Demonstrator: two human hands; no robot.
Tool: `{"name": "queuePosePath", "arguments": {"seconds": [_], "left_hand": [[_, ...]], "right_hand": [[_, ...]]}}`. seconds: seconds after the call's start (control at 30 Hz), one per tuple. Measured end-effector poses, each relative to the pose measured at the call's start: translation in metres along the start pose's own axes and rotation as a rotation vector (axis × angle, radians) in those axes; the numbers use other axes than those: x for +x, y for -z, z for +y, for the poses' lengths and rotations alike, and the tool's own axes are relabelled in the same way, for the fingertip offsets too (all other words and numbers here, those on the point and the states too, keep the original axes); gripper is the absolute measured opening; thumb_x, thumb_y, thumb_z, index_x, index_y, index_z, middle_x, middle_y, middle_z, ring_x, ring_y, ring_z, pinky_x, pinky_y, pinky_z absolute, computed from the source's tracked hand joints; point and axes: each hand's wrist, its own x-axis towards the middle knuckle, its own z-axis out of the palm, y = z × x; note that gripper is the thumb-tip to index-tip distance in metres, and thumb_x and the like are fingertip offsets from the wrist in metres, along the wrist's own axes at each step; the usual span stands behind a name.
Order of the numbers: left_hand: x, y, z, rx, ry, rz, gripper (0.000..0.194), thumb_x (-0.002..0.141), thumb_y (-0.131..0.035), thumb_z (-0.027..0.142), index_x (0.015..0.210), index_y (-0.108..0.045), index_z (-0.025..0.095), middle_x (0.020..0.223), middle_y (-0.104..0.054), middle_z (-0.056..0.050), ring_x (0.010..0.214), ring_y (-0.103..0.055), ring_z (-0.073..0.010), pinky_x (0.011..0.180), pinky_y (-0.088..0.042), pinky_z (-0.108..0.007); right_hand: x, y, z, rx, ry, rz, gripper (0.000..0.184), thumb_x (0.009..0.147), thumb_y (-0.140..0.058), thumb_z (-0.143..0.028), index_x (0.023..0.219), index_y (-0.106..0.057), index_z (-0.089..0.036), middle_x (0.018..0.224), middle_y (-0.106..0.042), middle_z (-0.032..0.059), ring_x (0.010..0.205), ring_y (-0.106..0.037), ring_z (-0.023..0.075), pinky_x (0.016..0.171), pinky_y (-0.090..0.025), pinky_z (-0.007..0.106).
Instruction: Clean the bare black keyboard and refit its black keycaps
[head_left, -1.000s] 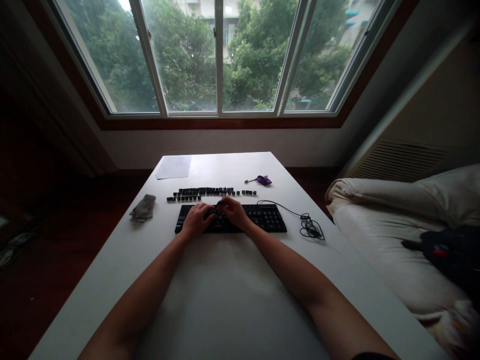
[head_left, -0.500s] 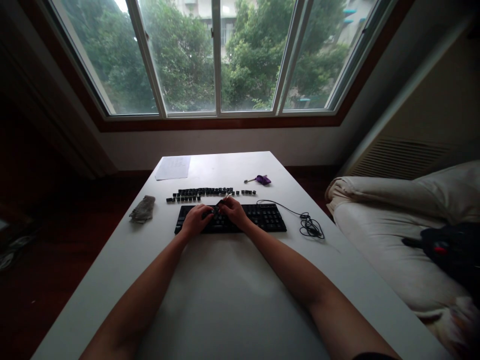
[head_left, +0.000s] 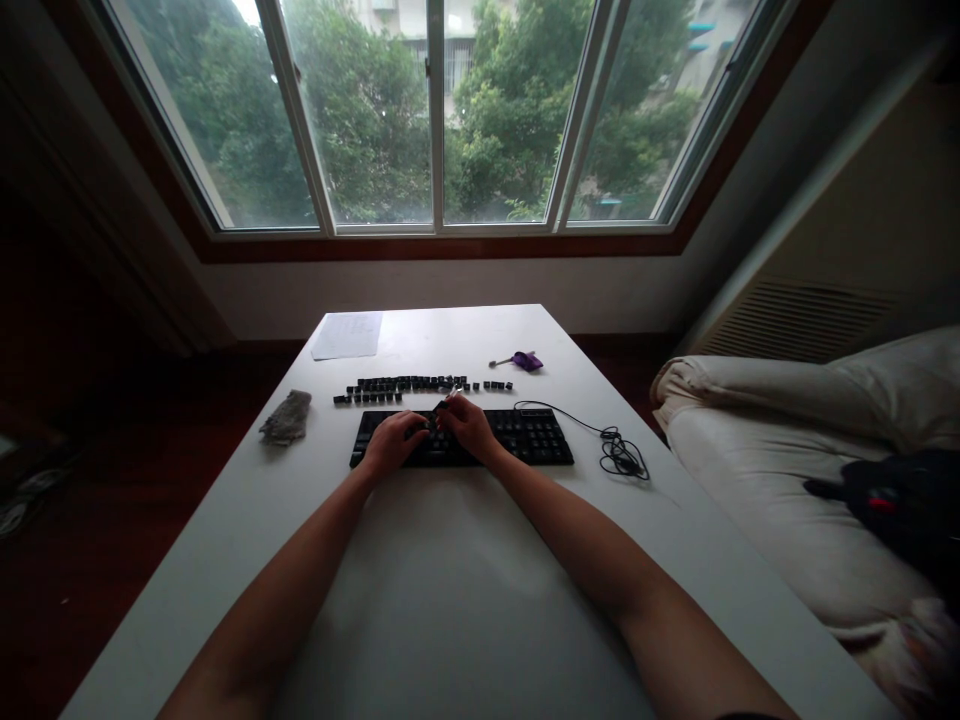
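Keyboard (head_left: 529, 438) lies flat, mid-table, just past the forearms. Long axis runs left-right, roughly parallel to the table's far edge; short ends point left and right. Number pad block at the right end. Cable (head_left: 622, 456) leaves the far edge right of center, curves right and ends in a loose tangle on the table (head_left: 450, 570), off the keyboard's right end.

Left hand (head_left: 391, 442): over the keyboard's left half, palm down, fingers bent, thumb toward the middle. Can't tell if it grips anything.

Right hand (head_left: 466, 424): over the middle, fingertips close to the left hand's. Thumb and fingers pinched on a small dark piece (head_left: 440, 406); shiny bit sticks up beside it. Too small to identify.

Keycaps (head_left: 409, 384): uneven rows on the far side of the keyboard, also left-right, a few spaced out at the right end. Gray cloth (head_left: 287, 418) left of the keyboard, near the table's left edge. Paper (head_left: 348, 335) at the far left corner. Purple item (head_left: 527, 361) far right, thin stem pointing left.
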Motion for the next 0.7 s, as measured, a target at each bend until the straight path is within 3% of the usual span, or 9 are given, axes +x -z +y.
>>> {"name": "queuePosePath", "arguments": {"seconds": [0.27, 0.7], "left_hand": [[-0.0004, 0.001, -0.0013, -0.005, 0.019, -0.01, 0.023, 0.091, -0.056, 0.041, 0.1, -0.07, 0.025, 0.103, -0.07, -0.005, 0.095, -0.064, -0.0218, 0.082, -0.049, -0.033], [0.0, -0.0008, 0.0004, 0.0, -0.019, 0.003, 0.02, 0.087, -0.061, 0.032, 0.104, -0.068, 0.024, 0.103, -0.07, -0.005, 0.095, -0.064, -0.0212, 0.083, -0.049, -0.033]], "right_hand": [[-0.0041, -0.0019, -0.0043, -0.091, 0.052, -0.054, 0.025, 0.082, -0.063, -0.044, 0.092, -0.057, -0.021, 0.072, -0.068, 0.0007, 0.065, -0.064, 0.0156, 0.066, -0.052, 0.029], [-0.0022, -0.0005, -0.0016, -0.112, 0.08, -0.025, 0.021, 0.083, -0.063, -0.039, 0.092, -0.056, -0.021, 0.073, -0.069, 0.0005, 0.066, -0.066, 0.0162, 0.066, -0.052, 0.029]]}}
